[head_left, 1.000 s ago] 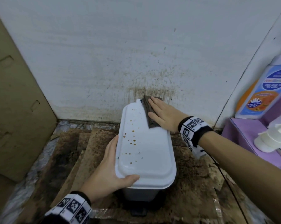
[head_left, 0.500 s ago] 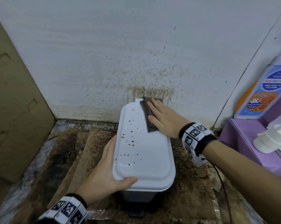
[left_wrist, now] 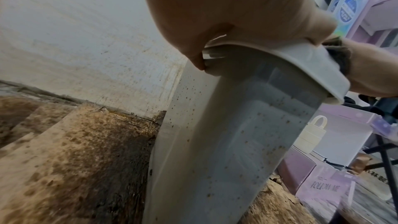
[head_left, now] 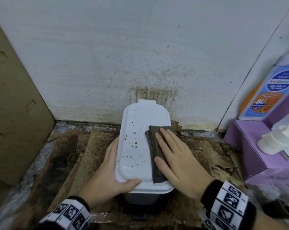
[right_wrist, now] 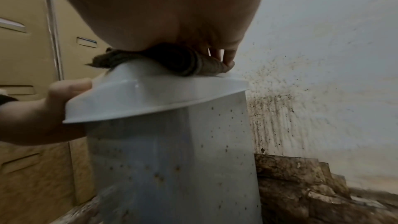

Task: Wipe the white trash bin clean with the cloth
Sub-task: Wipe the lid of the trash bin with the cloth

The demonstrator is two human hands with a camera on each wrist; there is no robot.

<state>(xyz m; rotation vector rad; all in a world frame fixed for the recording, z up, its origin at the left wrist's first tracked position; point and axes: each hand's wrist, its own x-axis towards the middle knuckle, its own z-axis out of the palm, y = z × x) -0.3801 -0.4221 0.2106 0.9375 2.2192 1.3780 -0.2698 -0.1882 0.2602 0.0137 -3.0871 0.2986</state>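
The white trash bin (head_left: pixel 137 156) stands on stained cardboard against the wall, its lid spotted with brown drops on the left half. My right hand (head_left: pixel 175 155) lies flat with straight fingers on a folded dark brown cloth (head_left: pixel 155 163), pressing it onto the lid's right side. My left hand (head_left: pixel 110 171) grips the lid's near left corner, thumb on top and fingers under the rim. In the left wrist view the bin's side wall (left_wrist: pixel 237 142) carries brown specks. The right wrist view has the cloth (right_wrist: pixel 172 60) squeezed between my palm and the lid (right_wrist: pixel 150 91).
Behind the bin rises a white wall (head_left: pixel 140 55) with brown splatter. A cardboard panel (head_left: pixel 12 105) leans at the left. At the right, a purple box (head_left: pixel 250 146) carries a white cap (head_left: pixel 276 140) and a soap bottle (head_left: pixel 266 90). Stained cardboard sheets (head_left: pixel 65 160) cover the floor.
My right hand has dragged the cloth from the lid's far end toward me along the right side. The left hand keeps its hold on the near corner.
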